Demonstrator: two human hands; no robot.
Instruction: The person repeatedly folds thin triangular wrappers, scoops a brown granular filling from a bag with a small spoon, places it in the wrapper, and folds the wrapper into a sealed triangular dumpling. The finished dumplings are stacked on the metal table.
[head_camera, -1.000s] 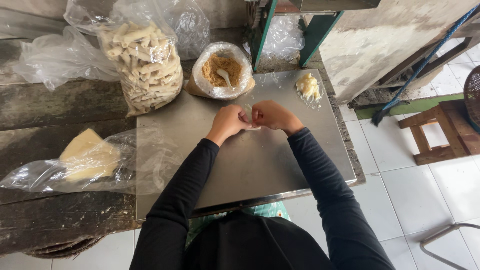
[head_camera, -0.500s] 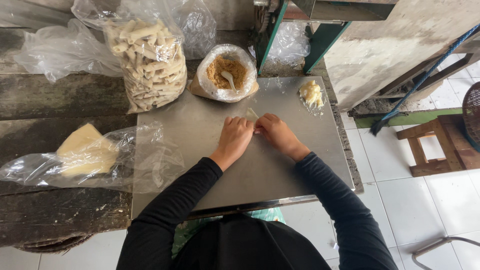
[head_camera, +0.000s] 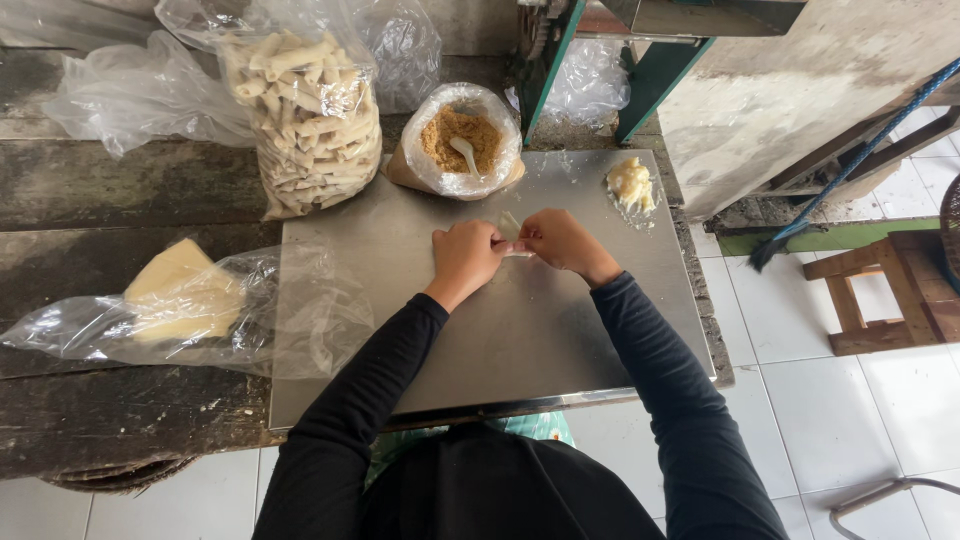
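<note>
- Left hand (head_camera: 466, 256) and right hand (head_camera: 560, 240) meet over the steel surface (head_camera: 560, 340), fingers pinched on a thin pastry wrapper (head_camera: 510, 226) to roll it.
- Bag of brown filling (head_camera: 459, 140) with a spoon sits just beyond, within reach.

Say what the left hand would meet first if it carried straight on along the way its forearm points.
Probably the bag of brown crumbs with its white spoon, just past the thin wrapper the left hand pinches; depth is unclear.

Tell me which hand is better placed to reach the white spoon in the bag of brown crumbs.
Probably the left hand. It sits almost directly below the white spoon in the clear bag of brown crumbs, while the right hand lies further off to the side. Both pinch the thin pale wrapper.
</note>
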